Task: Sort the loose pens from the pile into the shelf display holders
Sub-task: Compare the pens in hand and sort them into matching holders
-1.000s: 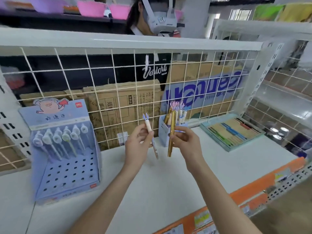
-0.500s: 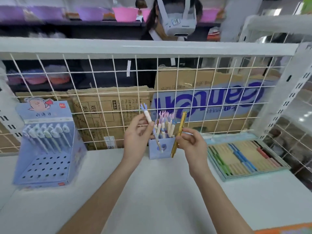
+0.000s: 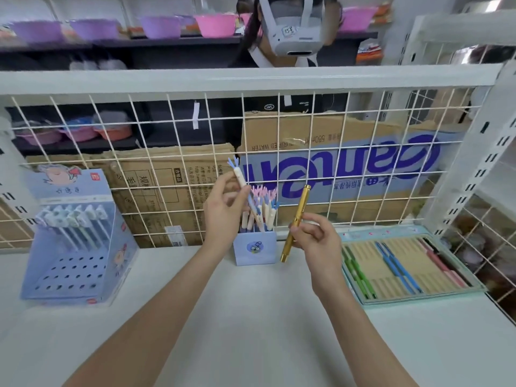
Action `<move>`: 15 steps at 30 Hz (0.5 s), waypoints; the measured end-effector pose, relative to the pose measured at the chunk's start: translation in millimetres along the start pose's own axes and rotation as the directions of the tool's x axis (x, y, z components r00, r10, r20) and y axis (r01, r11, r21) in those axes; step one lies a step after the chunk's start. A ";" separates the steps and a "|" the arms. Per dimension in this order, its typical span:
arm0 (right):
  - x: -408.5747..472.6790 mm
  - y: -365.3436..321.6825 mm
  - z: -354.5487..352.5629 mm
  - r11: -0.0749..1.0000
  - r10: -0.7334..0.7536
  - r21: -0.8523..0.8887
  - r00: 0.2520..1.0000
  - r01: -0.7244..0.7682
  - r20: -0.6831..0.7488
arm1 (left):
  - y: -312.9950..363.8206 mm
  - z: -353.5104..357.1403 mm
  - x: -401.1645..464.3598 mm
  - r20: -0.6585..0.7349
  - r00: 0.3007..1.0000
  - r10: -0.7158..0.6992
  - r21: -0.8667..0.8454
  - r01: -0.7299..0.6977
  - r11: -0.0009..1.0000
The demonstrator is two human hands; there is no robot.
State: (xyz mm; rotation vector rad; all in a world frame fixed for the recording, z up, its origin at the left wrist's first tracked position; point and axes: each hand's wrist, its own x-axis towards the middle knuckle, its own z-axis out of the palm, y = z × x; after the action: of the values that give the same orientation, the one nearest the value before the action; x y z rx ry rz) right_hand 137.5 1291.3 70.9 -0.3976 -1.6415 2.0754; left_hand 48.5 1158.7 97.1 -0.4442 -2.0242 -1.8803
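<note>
The left hand pinches a white pen with a blue forked cap between thumb and fingertips, tilted so its lower end points down-right into the small blue pen cup just beside it — the nearer hand for that drop. The right hand curls round a gold pen, near upright, on the cup's right side; the flat tray of pens lies further right. Since a second ago both hands have drawn nearer the cup, and the view has swung — the perforated blue display stand now sits far left.
</note>
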 end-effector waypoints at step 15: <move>-13.0 -4.9 10.3 0.999 -0.053 0.002 0.998 0.053 -0.046 | -25.4 0.0 -9.7 0.177 0.963 0.205 0.345 -0.255 0.903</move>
State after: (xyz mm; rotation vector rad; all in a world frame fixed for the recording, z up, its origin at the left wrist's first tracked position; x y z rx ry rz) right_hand 144.4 1276.8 77.4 -0.3943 -1.6051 2.0151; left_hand 45.7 1156.9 70.1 -0.6894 -2.2332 -1.3278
